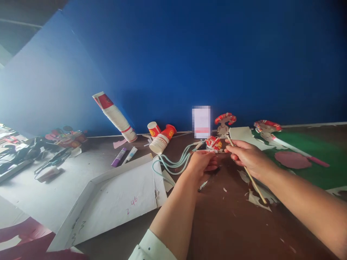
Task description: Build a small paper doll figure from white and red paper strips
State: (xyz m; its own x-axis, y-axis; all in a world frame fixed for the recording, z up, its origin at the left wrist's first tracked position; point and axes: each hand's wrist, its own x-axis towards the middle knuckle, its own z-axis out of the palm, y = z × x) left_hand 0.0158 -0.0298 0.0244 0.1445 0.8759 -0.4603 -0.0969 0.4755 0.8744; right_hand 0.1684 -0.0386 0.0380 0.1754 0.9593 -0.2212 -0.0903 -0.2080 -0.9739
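Observation:
My right hand [246, 155] is closed around a thin wooden stick [254, 184], which slants down toward me past the palm. The curled fingers of my left hand [202, 162] are pinched together just to the left of it; what they hold, if anything, is hidden. Just beyond my left fingertips is a small red-and-white piece [213, 142] that looks made of cut paper cup. Behind it, a paper figure [223, 129] with a curved red top leans near the blue wall. A pen [202, 186] lies below my left hand.
A pale cable [173, 167] loops left of my hands. Farther left are a white box lid [116, 200], a purple glue stick [118, 157], stacked paper cups [119, 121] and lying cups [159, 142]. At right, a marker [295, 150] and pink paper [292, 160] lie on a green mat [322, 144].

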